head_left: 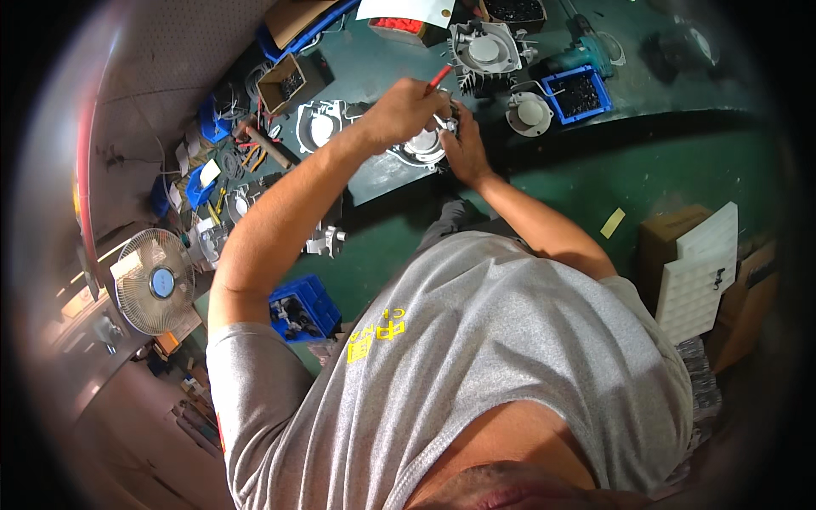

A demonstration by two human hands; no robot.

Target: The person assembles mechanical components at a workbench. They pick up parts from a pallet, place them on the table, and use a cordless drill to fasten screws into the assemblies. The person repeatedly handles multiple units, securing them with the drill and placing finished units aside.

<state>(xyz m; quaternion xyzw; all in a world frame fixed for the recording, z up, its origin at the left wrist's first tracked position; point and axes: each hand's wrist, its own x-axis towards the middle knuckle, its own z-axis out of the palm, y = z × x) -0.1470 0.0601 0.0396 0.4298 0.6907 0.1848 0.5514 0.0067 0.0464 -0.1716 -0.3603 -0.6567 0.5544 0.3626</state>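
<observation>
My left hand (404,112) is closed around a slim tool with a red handle (439,78). The handle sticks up past my fingers, and its lower end is hidden. Beneath both hands lies a silver metal engine casting (421,149) with a round middle, near the bench's front edge. My right hand (466,146) grips the casting's right side, thumb toward its top. Left of it sits another silver casting (321,127). A larger finned casting (484,51) stands just beyond my hands, and a round-topped casting (529,114) is to the right.
On the green bench (374,180) are a blue bin of small dark parts (580,92), a teal power tool (591,51), a cardboard box (289,83) and a hammer (265,144). A fan (155,282) stands left. A blue crate (304,308) and cartons (667,234) sit lower down.
</observation>
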